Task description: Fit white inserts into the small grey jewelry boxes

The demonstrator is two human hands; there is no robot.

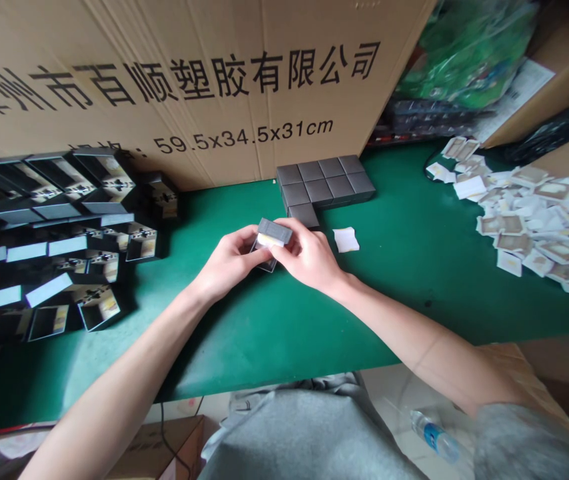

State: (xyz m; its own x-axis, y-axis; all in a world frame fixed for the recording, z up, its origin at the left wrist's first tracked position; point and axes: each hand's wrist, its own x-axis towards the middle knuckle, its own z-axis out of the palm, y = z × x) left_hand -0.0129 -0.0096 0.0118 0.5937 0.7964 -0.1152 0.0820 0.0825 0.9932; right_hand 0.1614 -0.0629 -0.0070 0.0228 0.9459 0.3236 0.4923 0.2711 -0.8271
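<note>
Over the middle of the green table, both hands hold a small dark grey hinged box [274, 231], its lid raised. My left hand [230, 263] grips its left side, fingers closed round it. On the other side my right hand [310, 259] has its fingers closed on the box, with the thumb by the opening. A strip of white or pale lining [270, 241] shows under the lid; the fingers hide much of the inside. Just right of my right hand lies a square white piece [346, 240]. Behind the hands sit several shut dark grey boxes [334, 180] in a block.
Rows of open dark boxes [67, 177] are stacked at the left. A pile of white inserts [529, 220] covers the far right of the table. A large printed carton [189, 120] stands along the back. Below the table edge, a plastic bottle [434, 437] lies at the right.
</note>
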